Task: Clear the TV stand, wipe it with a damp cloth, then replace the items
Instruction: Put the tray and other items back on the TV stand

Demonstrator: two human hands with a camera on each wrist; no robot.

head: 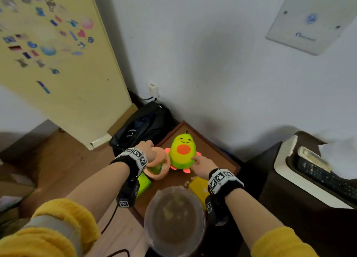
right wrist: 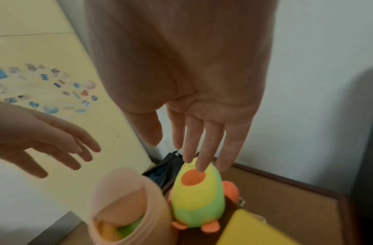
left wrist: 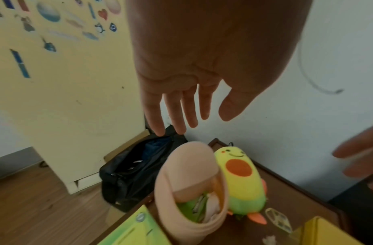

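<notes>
clear tub (head: 174, 221) sitting nearest, between both wrists | TV stand (head: 216, 152) lying under the hands, not yet cleared | risk: peach bin (head: 158, 167) likely tipping beside the plush toy (head: 183, 152) | left hand (head: 147, 149) hovering over the bin, fingers spread, holding nothing | right hand (head: 202, 164) reaching open toward the plush, contact unclear
</notes>
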